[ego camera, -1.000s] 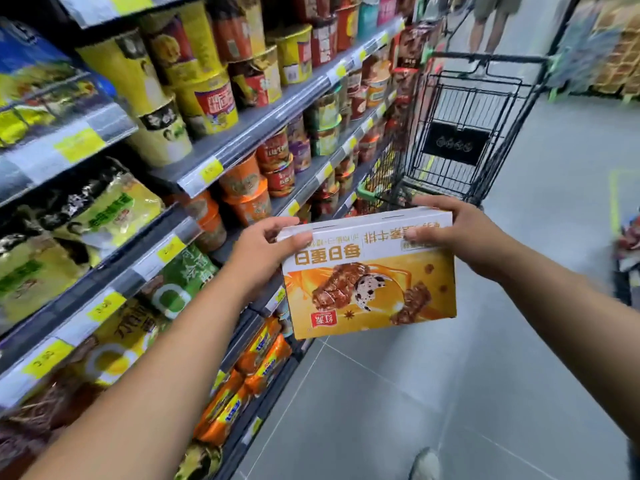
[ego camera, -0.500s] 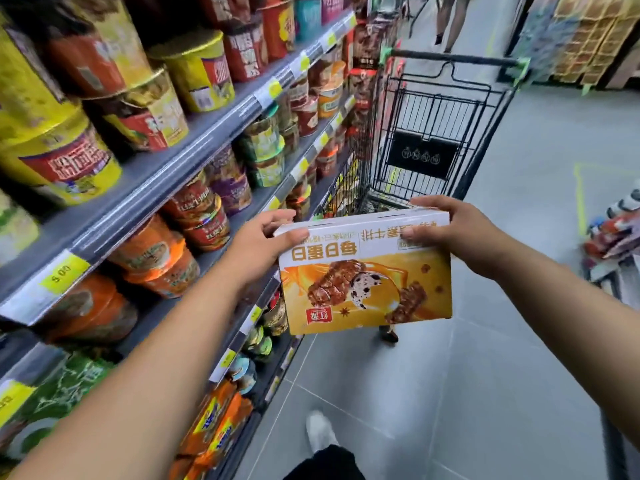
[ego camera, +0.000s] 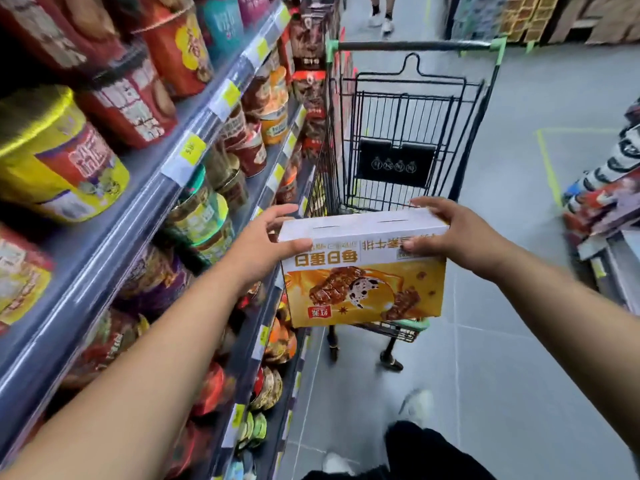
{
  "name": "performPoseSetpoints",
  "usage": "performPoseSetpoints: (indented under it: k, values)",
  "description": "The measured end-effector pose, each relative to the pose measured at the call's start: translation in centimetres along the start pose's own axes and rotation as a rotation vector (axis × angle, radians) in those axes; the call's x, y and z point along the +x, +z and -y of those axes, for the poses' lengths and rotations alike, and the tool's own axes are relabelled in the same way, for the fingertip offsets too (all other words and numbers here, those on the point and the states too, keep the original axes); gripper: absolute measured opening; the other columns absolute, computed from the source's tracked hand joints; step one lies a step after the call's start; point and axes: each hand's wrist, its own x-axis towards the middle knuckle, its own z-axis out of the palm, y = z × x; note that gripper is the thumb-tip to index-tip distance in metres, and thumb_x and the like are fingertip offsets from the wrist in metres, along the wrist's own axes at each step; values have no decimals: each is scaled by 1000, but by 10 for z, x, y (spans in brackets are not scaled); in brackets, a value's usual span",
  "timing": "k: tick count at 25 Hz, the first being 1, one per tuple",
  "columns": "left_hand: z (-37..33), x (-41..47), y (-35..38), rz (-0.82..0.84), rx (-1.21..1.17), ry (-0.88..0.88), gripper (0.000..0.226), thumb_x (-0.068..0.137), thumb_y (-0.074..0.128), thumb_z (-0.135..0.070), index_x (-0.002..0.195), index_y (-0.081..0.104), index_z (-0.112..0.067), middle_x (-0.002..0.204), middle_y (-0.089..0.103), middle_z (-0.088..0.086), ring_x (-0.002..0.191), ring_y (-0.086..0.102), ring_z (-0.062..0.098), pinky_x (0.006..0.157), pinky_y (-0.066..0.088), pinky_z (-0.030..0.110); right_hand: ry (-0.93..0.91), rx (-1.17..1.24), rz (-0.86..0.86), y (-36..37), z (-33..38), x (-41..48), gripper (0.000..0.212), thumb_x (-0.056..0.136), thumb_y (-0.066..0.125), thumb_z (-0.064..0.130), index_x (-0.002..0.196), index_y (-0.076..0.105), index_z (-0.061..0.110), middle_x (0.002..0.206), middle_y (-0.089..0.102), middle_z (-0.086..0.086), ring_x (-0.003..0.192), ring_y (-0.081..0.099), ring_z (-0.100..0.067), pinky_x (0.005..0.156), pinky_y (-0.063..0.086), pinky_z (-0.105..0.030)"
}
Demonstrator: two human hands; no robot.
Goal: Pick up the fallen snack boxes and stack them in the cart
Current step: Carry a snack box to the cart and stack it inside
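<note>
I hold one orange-and-white snack box [ego camera: 363, 285] between both hands, its printed front facing me upside down. My left hand [ego camera: 268, 242] grips its left end, thumb on the front and fingers behind. My right hand [ego camera: 450, 233] grips the top right corner, fingers over the top and thumb on the front. The black wire shopping cart [ego camera: 405, 133] stands just beyond the box, its green-tipped handle bar toward me. The box hides the cart's near lower part. Whether the basket holds anything cannot be seen.
Shelves [ego camera: 166, 188] of instant noodle cups line the left side, close to the cart. More boxed goods [ego camera: 609, 202] are piled at the right edge. Grey tiled floor [ego camera: 502, 358] lies between. Another person's legs [ego camera: 381, 12] show far down the aisle. My own feet are below.
I have walked forward along the aisle with the box held in both hands. The cart is now much closer, directly behind the box.
</note>
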Motion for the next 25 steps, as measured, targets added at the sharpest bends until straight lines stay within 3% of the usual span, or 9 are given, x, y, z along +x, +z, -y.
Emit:
performPoseSetpoints:
  k: [4, 8, 11, 12, 14, 19, 25]
  values:
    - [-6, 78, 14, 73, 148, 44, 80, 44, 87, -59, 116, 53, -52, 131, 55, -8, 122, 54, 10, 107, 43, 38, 20, -97, -2, -32, -15, 66, 90, 52, 91, 38, 131, 49, 37, 125, 52, 0, 107, 56, -21, 76, 50, -24]
    - [-10, 158, 31, 132, 217, 30, 82, 44, 89, -61, 116, 50, -53, 132, 53, -9, 124, 52, 13, 107, 43, 40, 27, -237, 21, -66, -33, 139, 103, 52, 91, 42, 141, 40, 34, 133, 44, 3, 119, 47, -20, 98, 46, -35]
    - [-5, 206, 43, 191, 471, 62, 89, 53, 91, -50, 128, 44, -47, 135, 45, -5, 126, 46, 16, 112, 35, 37, -37, -517, 61, -78, -45, 187, 113, 53, 90, 47, 147, 31, 26, 135, 33, -1, 122, 41, -21, 108, 37, -37]
    - [-1, 221, 47, 203, 574, 73, 94, 58, 91, -42, 136, 40, -40, 136, 41, -2, 127, 43, 17, 111, 32, 31, -52, -607, 81, -79, -49, 203, 115, 55, 90, 47, 149, 27, 24, 137, 30, -2, 122, 42, -24, 108, 39, -39]
    - [4, 250, 57, 211, 727, 114, 102, 63, 89, -39, 146, 32, -28, 138, 37, 3, 128, 40, 21, 109, 33, 32, -33, -741, 111, -78, -59, 232, 116, 57, 88, 46, 149, 20, 25, 140, 26, -3, 117, 48, -28, 102, 44, -42]
    - [31, 333, 72, 352, 1100, 173, 110, 65, 81, -53, 150, 21, -19, 134, 37, 9, 127, 40, 28, 108, 34, 39, 44, -992, 111, -55, -86, 289, 101, 59, 83, 55, 136, 30, 16, 135, 39, -11, 110, 54, -29, 94, 50, -46]
    - [76, 439, 83, 504, 1308, 262, 102, 66, 76, -61, 145, 29, -16, 128, 42, 9, 120, 41, 27, 109, 36, 40, 276, -936, 116, -22, -135, 360, 102, 63, 84, 45, 140, 23, 17, 133, 37, -10, 110, 53, -29, 87, 54, -44]
